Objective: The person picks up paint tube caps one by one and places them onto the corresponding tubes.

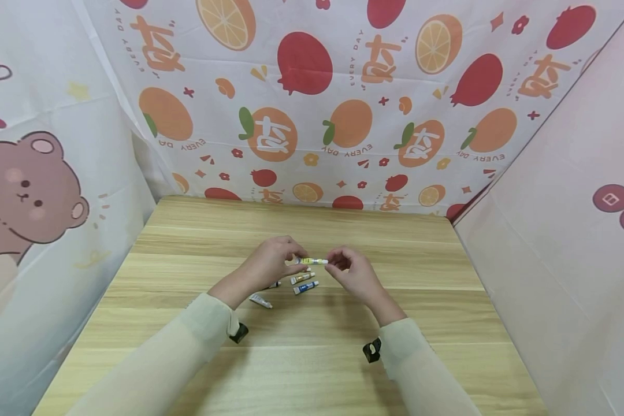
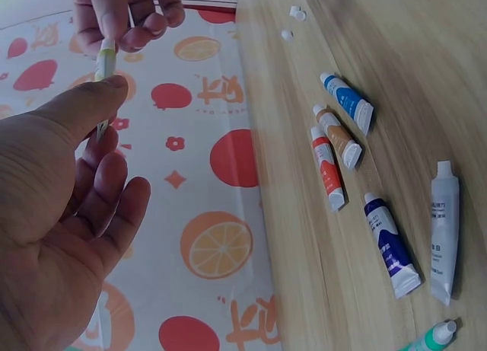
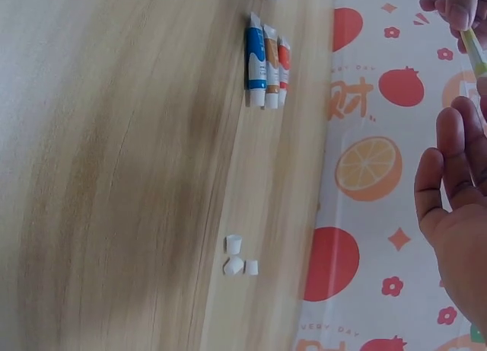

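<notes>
My left hand (image 1: 277,261) pinches a small yellow paint tube (image 1: 311,262) near its flat end and holds it level above the table. At the tube's other end, my right hand (image 1: 355,274) pinches the white cap (image 1: 325,262) between thumb and fingertips. Below the hands lie a blue tube (image 2: 348,102), an ochre tube (image 2: 338,136) and a red tube (image 2: 327,168), side by side. A purple tube (image 2: 391,246), a white tube (image 2: 444,233) and a partly cropped green tube (image 2: 434,339) lie nearer the left wrist.
Three loose white caps, one of them a white cap (image 3: 233,244), lie together on the wooden table (image 1: 301,370) on the right hand's side. A fruit-print cloth (image 1: 312,144) hangs behind the table, with more cloth walls at left and right.
</notes>
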Motion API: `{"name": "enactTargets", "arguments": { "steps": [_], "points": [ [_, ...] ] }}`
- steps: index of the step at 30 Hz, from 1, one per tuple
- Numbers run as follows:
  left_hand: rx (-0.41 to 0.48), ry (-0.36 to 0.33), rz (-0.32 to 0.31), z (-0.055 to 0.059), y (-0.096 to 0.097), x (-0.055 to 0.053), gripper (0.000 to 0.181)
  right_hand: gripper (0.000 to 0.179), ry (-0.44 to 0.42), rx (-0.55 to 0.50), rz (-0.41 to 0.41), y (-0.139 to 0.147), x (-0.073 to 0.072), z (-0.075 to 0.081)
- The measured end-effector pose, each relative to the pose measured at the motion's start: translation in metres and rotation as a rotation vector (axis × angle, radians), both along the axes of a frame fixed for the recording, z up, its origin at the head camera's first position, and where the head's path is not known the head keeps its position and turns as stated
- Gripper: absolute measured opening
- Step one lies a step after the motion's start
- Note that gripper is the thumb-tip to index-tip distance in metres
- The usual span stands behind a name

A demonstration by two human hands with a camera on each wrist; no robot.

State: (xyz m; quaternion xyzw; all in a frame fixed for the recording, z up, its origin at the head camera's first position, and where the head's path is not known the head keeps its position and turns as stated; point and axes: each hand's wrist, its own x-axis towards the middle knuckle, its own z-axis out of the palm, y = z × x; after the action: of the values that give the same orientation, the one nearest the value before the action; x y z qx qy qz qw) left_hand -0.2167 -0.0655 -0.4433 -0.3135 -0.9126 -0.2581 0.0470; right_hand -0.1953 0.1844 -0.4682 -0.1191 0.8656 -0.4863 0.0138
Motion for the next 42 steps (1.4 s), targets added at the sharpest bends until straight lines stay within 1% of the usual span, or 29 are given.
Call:
{"name": "enactTargets", "arguments": {
  "steps": [5,11,15,19,23,28,36,39,42],
  "points": [
    [0.003,0.003,-0.004,0.0002,0.0004,0.0009,0.025,0.009,0.003,0.012,-0.011,-0.0027,0.0005,-0.0022],
    [-0.003,0.002,-0.007,-0.0001,-0.0001,0.001,0.025,0.02,-0.027,0.004,0.025,-0.0033,0.0025,-0.003],
    [0.0,-0.007,-0.011,-0.0006,-0.0007,0.0009,0.025,0.024,-0.046,0.007,0.025,-0.0034,0.0042,-0.0011],
    [0.007,-0.003,-0.019,-0.001,-0.0014,0.0009,0.025,0.025,-0.024,0.018,0.02,-0.004,0.0048,0.0009],
    [0.001,0.011,-0.022,-0.0004,-0.0012,0.0014,0.025,0.014,0.015,0.047,0.011,-0.0047,0.0045,0.0004],
    [-0.003,0.021,-0.022,-0.0009,-0.0005,0.0012,0.025,0.008,0.033,0.076,-0.006,-0.0057,0.0047,0.0008],
    [-0.001,0.045,-0.036,-0.001,-0.0003,0.0019,0.024,0.015,0.041,0.101,0.011,-0.0055,0.0057,-0.0004],
    [0.001,0.041,-0.037,-0.0021,-0.0014,0.0018,0.023,0.019,0.034,0.097,0.023,-0.0054,0.0053,-0.0009],
    [0.0,0.028,-0.031,-0.0026,-0.0024,0.0014,0.023,0.02,0.037,0.098,0.025,-0.0055,0.0047,-0.0011]
  ]
}}
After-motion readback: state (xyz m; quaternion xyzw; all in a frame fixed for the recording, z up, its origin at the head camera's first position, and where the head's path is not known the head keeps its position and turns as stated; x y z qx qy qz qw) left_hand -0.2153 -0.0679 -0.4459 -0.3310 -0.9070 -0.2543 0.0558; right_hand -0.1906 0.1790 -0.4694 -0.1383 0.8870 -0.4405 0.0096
